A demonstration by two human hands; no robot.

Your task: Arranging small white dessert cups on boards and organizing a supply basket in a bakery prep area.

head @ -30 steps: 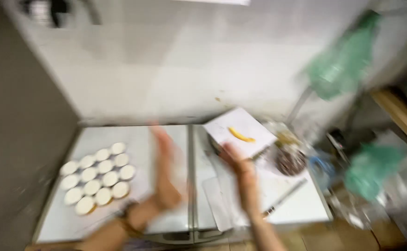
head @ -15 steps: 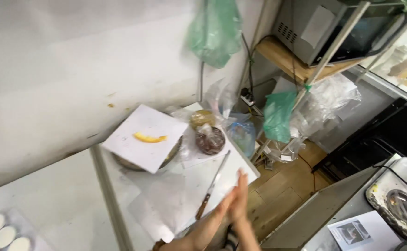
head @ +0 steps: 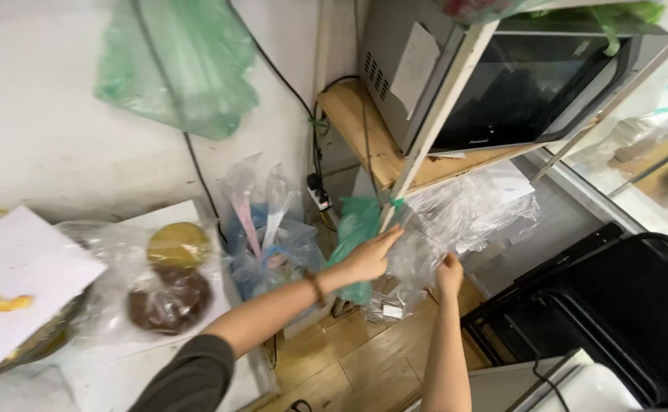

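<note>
My left hand (head: 368,255) reaches out to a bundle of clear plastic bags (head: 456,217) that hangs below a wooden shelf, fingers spread against the plastic next to a green plastic bag (head: 353,229). My right hand (head: 448,275) is closed on the lower edge of the same clear plastic. Both arms stretch out over the wooden floor beside the counter.
A microwave (head: 502,69) sits on the wooden shelf (head: 364,130). A white post (head: 433,122) runs in front of the shelf. More bags (head: 265,236) lie by the wall, and a green bag (head: 177,69) hangs above. Bagged round cakes (head: 170,286) and a white board (head: 13,282) rest on the counter. A black crate (head: 624,313) stands at right.
The view has swung right from the counter to the shelf. My hands, pressed together half a second ago, have parted and reached forward to the clear plastic bags.
</note>
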